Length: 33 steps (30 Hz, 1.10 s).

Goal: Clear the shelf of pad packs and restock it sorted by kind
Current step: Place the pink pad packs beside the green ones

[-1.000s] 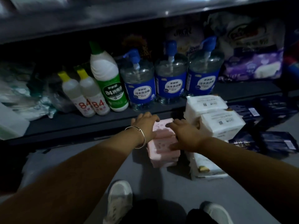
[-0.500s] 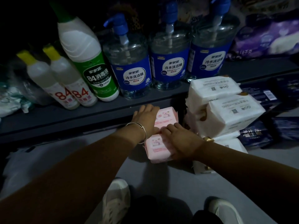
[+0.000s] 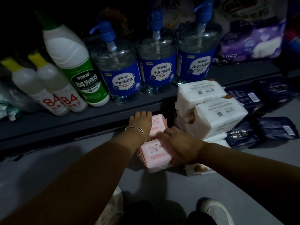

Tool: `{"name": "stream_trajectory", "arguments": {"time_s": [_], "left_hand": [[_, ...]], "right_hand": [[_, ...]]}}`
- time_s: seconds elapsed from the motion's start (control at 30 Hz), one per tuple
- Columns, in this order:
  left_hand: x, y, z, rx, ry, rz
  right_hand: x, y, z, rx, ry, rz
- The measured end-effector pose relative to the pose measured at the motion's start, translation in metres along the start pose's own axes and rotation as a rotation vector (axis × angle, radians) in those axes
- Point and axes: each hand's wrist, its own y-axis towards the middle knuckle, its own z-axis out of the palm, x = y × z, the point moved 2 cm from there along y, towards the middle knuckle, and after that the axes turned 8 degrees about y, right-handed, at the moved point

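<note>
Camera closer than a second ago; both hands stay on pink pad packs point(image 3: 154, 153) on floor. Left hand point(image 3: 141, 123) lies flat on far pack, right hand point(image 3: 180, 146) grips near pack's side. White packs point(image 3: 217, 114) stacked right; sorting seems mid-way.

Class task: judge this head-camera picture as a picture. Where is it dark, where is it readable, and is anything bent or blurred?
Head view: dim overall, corners falling to near black; the blue-labelled pump bottles and white packs catch most light, so their print reads; the dark blue packs nearly vanish; wide-angle bending tilts the green-labelled bottle inward; the pink packs under both hands look soft.
</note>
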Motion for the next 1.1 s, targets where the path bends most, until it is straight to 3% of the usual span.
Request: {"name": "stream_trajectory", "arguments": {"time_s": [0.2, 0.4, 0.7, 0.8, 0.93, 1.1], "left_hand": [[0.028, -0.024, -0.048, 0.083, -0.081, -0.02], [0.07, -0.077, -0.131, -0.009, -0.275, -0.11], [0.132, -0.152, -0.267, -0.313, -0.65, -0.195], [0.144, -0.159, -0.294, -0.395, -0.81, -0.245], [0.149, -0.158, -0.323, -0.444, -0.992, -0.228], [0.155, -0.149, -0.357, -0.464, -1.119, -0.185]], "right_hand": [[0.018, -0.017, -0.033, -0.009, -0.078, 0.017], [0.06, -0.047, -0.091, -0.101, -0.022, 0.044], [0.125, -0.107, -0.217, -0.396, 0.194, 0.003], [0.131, -0.121, -0.252, -0.407, 0.4, -0.03], [0.129, -0.135, -0.289, -0.424, 0.571, -0.085], [0.116, -0.141, -0.33, -0.599, 0.719, -0.089]]}}
